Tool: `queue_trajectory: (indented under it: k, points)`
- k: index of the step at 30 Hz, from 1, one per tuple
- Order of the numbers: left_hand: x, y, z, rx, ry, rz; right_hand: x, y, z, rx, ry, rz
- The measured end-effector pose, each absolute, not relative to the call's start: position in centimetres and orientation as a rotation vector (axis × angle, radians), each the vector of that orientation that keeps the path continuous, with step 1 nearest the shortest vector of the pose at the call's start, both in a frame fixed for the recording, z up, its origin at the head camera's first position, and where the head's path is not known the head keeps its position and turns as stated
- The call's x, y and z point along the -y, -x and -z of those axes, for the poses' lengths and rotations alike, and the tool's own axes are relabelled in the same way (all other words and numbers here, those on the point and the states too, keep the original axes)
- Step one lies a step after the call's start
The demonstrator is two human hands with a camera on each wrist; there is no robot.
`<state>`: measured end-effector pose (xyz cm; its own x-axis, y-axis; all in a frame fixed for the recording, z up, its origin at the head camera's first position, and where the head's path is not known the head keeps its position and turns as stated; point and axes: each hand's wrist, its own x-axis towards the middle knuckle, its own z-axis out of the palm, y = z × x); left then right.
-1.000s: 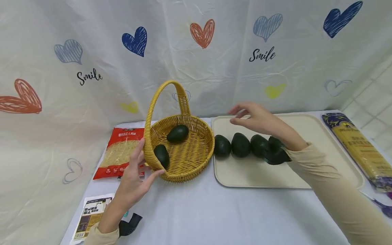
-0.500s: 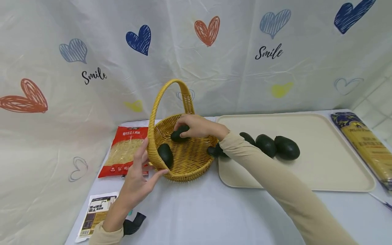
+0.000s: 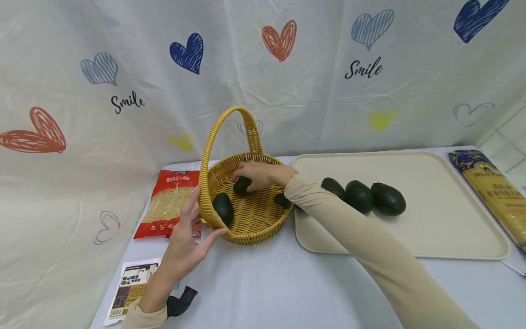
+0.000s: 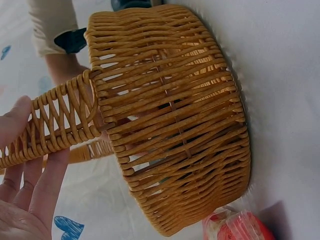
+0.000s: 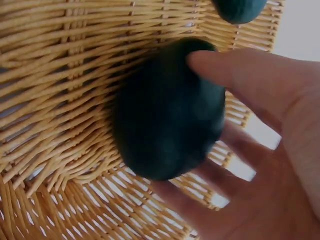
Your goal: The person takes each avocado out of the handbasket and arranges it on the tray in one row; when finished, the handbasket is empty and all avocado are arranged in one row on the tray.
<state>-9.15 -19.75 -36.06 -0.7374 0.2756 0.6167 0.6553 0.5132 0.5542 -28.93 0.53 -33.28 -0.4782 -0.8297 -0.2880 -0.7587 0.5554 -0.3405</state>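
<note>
A yellow wicker basket [image 3: 256, 235] stands left of the tray. My left hand [image 3: 181, 251] holds the near base of its handle [image 3: 204, 171], with thumb and fingers on opposite sides of the handle [image 4: 60, 117] in the left wrist view. Inside the basket my right hand [image 3: 263, 175] grips a dark green avocado [image 3: 242, 185]. The right wrist view has the thumb on top of this avocado [image 5: 167, 117] and the fingers along its side, close to the woven bottom. Another avocado [image 3: 223, 209] lies at the basket's left wall.
Several avocados [image 3: 359, 196] lie in a row on the beige tray [image 3: 444, 214], partly hidden by the right sleeve [image 3: 349, 219]. A red pasta bag [image 3: 168, 203] lies left of the basket, a white packet [image 3: 132, 288] nearer. A yellow bag [image 3: 491, 187] lies right of the tray.
My right hand has come left from above the tray into the basket and taken hold of the rear avocado, which has shifted slightly right. My left hand stays on the handle.
</note>
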Motion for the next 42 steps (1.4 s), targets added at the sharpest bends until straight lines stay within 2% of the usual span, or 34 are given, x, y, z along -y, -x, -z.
queue_trajectory:
  k: [14,25,36,42]
  points:
    - [19.5,9.0,36.3,2.286,0.767,1.095,-1.4,26.5,31.4,-2.234,0.952,0.06]
    - [19.7,8.9,36.5,2.288,0.748,1.082,-2.7,23.9,31.8,-2.223,0.835,0.323]
    - [19.6,8.9,36.3,2.289,0.748,1.086,-3.2,23.7,33.2,-2.288,1.107,0.288]
    - [19.6,8.9,36.5,2.287,0.744,1.092,-5.8,23.3,31.7,-2.388,1.264,0.54]
